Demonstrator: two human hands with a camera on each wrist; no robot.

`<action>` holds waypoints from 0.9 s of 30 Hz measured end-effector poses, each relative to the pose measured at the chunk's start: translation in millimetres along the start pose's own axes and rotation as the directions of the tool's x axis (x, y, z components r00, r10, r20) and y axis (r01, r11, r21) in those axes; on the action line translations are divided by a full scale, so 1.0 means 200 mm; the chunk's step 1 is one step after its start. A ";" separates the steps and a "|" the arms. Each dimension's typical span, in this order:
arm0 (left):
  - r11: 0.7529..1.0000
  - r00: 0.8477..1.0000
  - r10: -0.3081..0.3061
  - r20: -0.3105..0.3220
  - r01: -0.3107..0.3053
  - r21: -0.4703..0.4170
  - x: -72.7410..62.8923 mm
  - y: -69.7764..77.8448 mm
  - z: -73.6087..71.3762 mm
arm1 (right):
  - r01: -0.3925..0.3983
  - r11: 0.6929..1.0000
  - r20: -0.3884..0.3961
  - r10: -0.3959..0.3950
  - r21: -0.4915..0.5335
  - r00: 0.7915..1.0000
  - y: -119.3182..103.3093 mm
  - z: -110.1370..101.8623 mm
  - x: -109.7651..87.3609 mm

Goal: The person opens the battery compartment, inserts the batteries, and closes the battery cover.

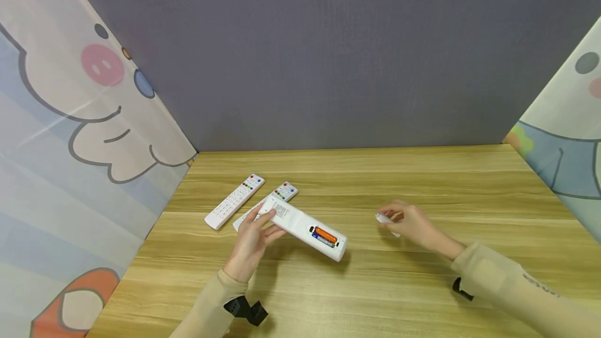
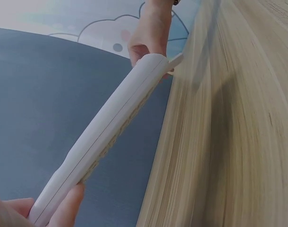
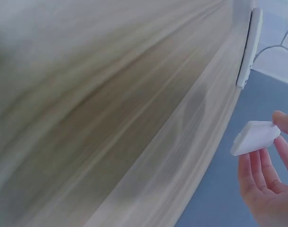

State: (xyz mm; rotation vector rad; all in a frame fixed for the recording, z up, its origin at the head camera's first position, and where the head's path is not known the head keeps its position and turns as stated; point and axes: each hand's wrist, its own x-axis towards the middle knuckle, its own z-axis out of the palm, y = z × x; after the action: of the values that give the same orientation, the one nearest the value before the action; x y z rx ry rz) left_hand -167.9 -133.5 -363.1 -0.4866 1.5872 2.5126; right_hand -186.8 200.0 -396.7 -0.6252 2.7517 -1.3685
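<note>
My left hand [image 1: 251, 244] grips a white remote control [image 1: 298, 223] by its far-left end, back side up, tilted above the table. Its battery compartment is uncovered, and an orange battery [image 1: 326, 234] lies there beside a blue and silver battery [image 1: 324, 241]. In the left wrist view the remote [image 2: 111, 113] shows edge-on, with thumb and fingers pinching its lower end. Off to the right, my right hand [image 1: 413, 226] pinches a small white battery cover [image 1: 387, 224] between thumb and fingers. The right wrist view shows this cover [image 3: 256, 137] as a thin plate at the fingertips.
Two more white remotes lie buttons up on the wooden table [image 1: 422, 291]: one remote [image 1: 235, 201] at the left, another remote [image 1: 285, 191] partly hidden behind the held one. A grey panel [image 1: 338, 56] rises at the table's back edge, with printed cartoon sheets [image 1: 56, 145] at both sides.
</note>
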 end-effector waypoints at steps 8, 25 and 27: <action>1.000 1.000 0.003 0.010 -0.003 0.008 -0.01 0.00 0.01 | 0.114 0.993 -0.085 -0.113 0.009 0.990 -0.08 0.04 -0.01; 1.000 1.000 -0.010 0.016 0.010 0.014 0.00 -0.02 0.04 | 0.133 0.963 -0.186 -0.090 0.233 0.978 -0.24 0.09 -0.02; 1.000 1.000 -0.011 0.011 0.011 0.010 0.00 -0.02 0.04 | 0.119 0.953 -0.194 -0.066 0.279 0.979 -0.26 0.11 -0.02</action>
State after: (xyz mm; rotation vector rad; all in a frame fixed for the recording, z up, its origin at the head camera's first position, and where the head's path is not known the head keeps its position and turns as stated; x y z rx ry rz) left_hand -168.9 -124.3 -364.1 -0.4777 1.5880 2.4938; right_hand -160.9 157.8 -371.1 -0.6475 2.5989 -1.8939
